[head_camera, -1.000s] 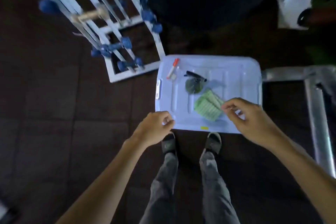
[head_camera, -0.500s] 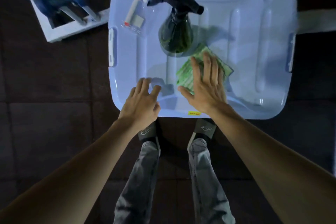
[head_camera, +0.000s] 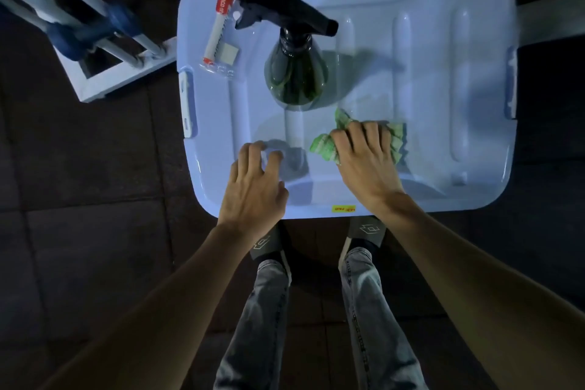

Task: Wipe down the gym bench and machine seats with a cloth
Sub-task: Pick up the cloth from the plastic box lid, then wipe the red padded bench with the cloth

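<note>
A green-and-white cloth point(head_camera: 323, 146) lies bunched on a pale blue plastic bin lid point(head_camera: 427, 79). My right hand point(head_camera: 367, 161) has its fingers curled over the cloth, gripping it against the lid. To its left, my left hand point(head_camera: 256, 190) rests on the lid's near edge with fingers spread and nothing in it. Just beyond the cloth, a dark green spray bottle point(head_camera: 296, 73) with a black trigger head stands on the lid.
A packaged red-and-white tube point(head_camera: 218, 32) lies at the lid's far left. A white rack with blue dumbbells point(head_camera: 88, 32) stands on the dark tiled floor to the left. My feet point(head_camera: 316, 241) are at the bin's near edge. A grey metal bar point(head_camera: 550, 22) shows at the right.
My right hand went from flat on the spread cloth to closed around it, bunching it up. The left hand shifted slightly forward on the lid. Earlier the camera dropped closer to the bin.
</note>
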{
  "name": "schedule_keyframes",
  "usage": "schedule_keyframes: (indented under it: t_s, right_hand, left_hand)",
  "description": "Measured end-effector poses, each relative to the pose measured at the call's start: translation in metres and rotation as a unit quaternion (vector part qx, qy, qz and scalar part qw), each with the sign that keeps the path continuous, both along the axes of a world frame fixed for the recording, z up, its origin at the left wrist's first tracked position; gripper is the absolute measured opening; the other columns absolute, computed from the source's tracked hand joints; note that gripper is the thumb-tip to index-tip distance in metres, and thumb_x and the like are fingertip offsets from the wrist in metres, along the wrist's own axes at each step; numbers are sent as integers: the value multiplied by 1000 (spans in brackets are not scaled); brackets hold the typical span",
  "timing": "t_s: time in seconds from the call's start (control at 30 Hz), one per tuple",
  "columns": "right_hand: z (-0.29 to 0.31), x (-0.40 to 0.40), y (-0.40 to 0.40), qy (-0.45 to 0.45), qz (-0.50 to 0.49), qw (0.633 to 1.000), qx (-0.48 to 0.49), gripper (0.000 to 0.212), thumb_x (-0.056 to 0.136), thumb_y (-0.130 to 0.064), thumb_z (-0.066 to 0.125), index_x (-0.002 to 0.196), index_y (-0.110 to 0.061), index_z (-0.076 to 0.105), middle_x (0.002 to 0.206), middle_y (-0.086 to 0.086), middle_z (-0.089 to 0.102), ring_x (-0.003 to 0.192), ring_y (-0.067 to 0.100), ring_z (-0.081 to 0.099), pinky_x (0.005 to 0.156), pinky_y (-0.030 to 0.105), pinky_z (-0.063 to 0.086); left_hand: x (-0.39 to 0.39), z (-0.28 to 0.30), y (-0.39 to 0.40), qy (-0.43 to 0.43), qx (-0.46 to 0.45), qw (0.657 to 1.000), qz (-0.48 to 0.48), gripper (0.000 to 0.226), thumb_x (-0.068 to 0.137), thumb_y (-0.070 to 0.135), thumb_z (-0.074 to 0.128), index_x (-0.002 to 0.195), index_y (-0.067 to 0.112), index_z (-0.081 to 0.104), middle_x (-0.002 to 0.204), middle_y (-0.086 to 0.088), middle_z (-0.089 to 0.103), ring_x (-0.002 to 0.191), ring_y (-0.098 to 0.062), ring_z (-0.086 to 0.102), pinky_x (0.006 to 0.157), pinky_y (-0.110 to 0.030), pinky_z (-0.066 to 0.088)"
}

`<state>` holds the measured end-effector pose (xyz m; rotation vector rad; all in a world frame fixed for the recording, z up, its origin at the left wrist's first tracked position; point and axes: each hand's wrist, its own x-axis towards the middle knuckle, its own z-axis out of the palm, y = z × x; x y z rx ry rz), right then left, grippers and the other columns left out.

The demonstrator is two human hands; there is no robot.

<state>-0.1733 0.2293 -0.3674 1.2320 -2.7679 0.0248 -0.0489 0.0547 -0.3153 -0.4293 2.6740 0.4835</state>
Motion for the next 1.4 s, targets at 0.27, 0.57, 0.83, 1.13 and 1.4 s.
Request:
schedule_keyframes:
  t_s: [0.27, 0.57, 0.83, 1.13, 1.4]
  right_hand:
    - [111, -10, 6, -101, -16, 995, -17, 42, 81, -26, 77, 107, -9, 48, 87, 11, 58, 63, 29, 64, 45, 34, 50]
    - [318, 2, 27, -113, -113, 987, 12, 68, 99, -70, 21, 137, -21, 48, 97, 6, 60, 64, 25, 70, 42, 27, 40]
    - [454, 28, 122, -42, -274, 960, -22, 55, 102, -60, 28, 133, -24, 55, 99, 7, 59, 70, 24, 69, 46, 34, 50]
    - [530, 40, 314, 3, -474, 876, -86, 54, 102, -57, 33, 135, -21, 57, 100, 4, 58, 80, 24, 70, 47, 36, 52]
    - [551, 34, 471, -10, -539, 834, -116, 51, 102, -58, 32, 135, -23, 49, 104, 3, 55, 88, 26, 68, 51, 40, 56]
  left_hand:
    - [-26, 101, 2, -15, 61, 998, -10, 36, 97, 21, 55, 131, 10, 54, 132, -11, 51, 122, -31, 47, 97, -43, 43]
    - [-47, 278, 24, -6, 91, 989, -114, 30, 102, 29, 50, 129, 17, 55, 123, -6, 55, 117, -28, 50, 96, -38, 40]
    - [-83, 402, 94, 35, 79, 971, -224, 25, 102, 31, 48, 122, 18, 57, 123, -4, 59, 121, -26, 53, 98, -38, 42]
    - [-154, 479, 288, 63, 75, 920, -379, 17, 100, 31, 50, 110, 19, 57, 114, -3, 60, 111, -27, 55, 93, -42, 46]
    - [-200, 509, 459, 44, 88, 900, -425, 20, 98, 34, 50, 105, 18, 60, 112, -4, 62, 111, -26, 57, 96, -43, 47]
